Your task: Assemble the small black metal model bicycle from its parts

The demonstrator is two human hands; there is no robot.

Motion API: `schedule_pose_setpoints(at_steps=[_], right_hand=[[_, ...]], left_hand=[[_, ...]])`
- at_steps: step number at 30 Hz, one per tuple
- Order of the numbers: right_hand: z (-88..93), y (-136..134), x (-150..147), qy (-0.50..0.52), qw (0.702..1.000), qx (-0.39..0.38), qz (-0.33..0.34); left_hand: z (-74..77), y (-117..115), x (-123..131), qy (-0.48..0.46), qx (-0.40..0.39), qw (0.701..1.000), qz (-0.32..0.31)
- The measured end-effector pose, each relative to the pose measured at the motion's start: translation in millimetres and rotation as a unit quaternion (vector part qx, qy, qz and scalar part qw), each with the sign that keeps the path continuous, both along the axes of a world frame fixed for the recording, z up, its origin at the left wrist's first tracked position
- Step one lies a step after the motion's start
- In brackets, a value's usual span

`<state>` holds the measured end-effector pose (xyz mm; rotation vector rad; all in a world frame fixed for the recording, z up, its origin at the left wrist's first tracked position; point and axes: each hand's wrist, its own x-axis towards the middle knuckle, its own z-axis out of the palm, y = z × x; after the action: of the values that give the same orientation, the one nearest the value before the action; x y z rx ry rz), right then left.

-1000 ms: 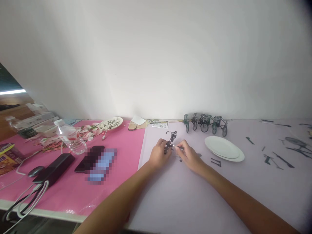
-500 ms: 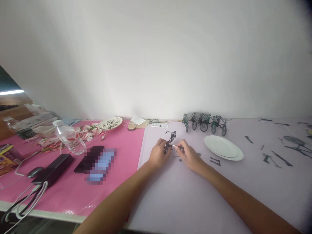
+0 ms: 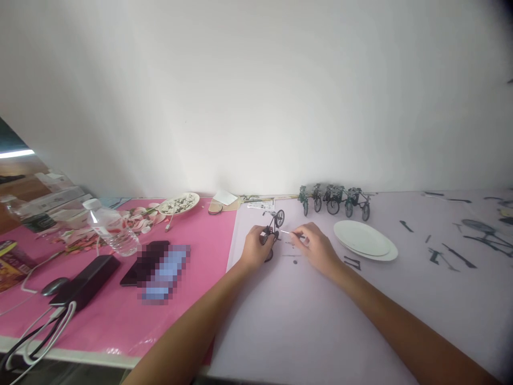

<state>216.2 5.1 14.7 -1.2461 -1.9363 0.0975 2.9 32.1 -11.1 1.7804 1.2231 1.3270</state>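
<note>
My left hand is closed around a small black model bicycle, held upright just above the pale lilac table mat. My right hand pinches a thin silver tool whose tip points left at the bicycle's frame. The two hands are a little apart, with the tool bridging the gap. A few tiny dark parts lie on the mat under the hands.
A row of finished green model bicycles stands at the wall behind stacked white plates. Loose dark parts are scattered right. On the pink mat at left are a water bottle, phones, a black case, cables and a dish.
My left hand has lifted and turned the model bicycle more upright and slightly left. My right hand has drawn back to the right, so the tool now shows between the hands.
</note>
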Motion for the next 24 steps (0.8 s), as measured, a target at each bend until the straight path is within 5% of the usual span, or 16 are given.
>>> schedule_pose_setpoints(at_steps=[9,18,24], right_hand=[[-28.8,30.9,26.4,-0.095,0.993,-0.02,-0.07],[-36.7,32.8,23.6,-0.097,0.993,-0.043,-0.056],[-24.5,21.9,11.0,0.025,0.999,-0.039,0.002]], left_hand=[[10.7,3.9,-0.2,-0.245,-0.189,0.95,-0.04],[6.1,7.8,0.4,-0.358,-0.209,0.902,-0.117],[8.1,3.1,0.7,-0.332,-0.21,0.905,-0.162]])
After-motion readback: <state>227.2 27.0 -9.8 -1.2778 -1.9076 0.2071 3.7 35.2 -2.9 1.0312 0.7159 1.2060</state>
